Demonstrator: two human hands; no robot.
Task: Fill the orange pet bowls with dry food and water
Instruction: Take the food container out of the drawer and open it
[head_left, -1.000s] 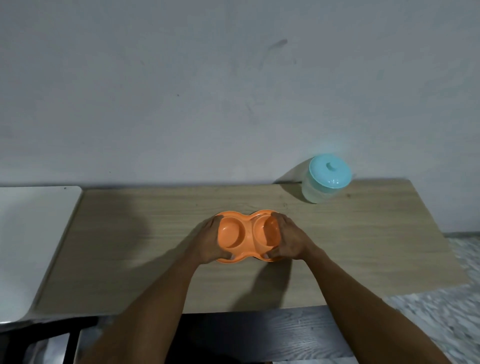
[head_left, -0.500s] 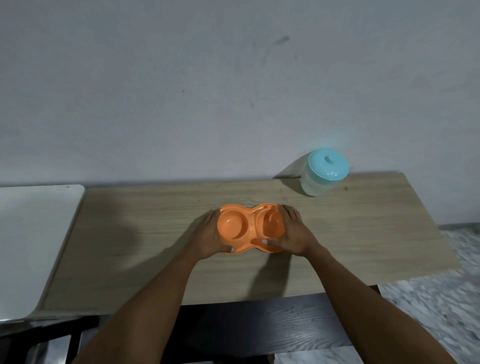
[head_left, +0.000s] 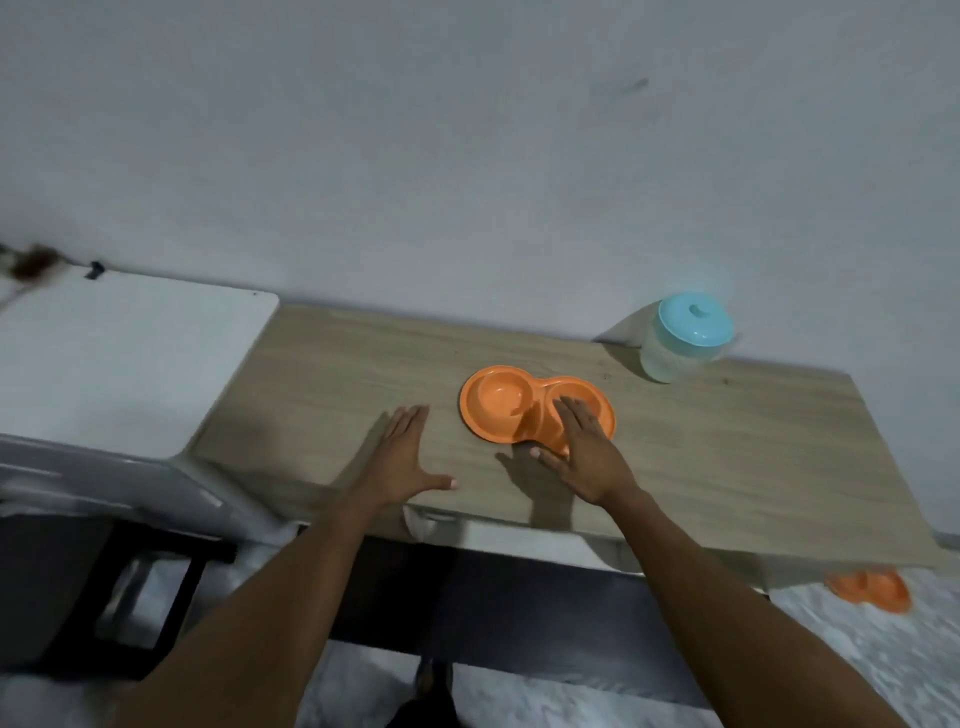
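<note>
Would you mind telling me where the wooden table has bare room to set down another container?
Bare wood lies between the orange double bowl and the white surface, though the left hand hovers there. The table's right end, beyond the teal-lidded jar, is also free. The middle is crowded: right hand over the bowl.

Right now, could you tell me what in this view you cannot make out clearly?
- Jar contents: head view, the frosted wall and teal lid hide them.
- Right well of the bowl: partly covered by the right hand.
- Second orange bowl on the floor: top cut off by the table edge, blurred.
- Brown object at the left edge: cut off and blurred.
</note>
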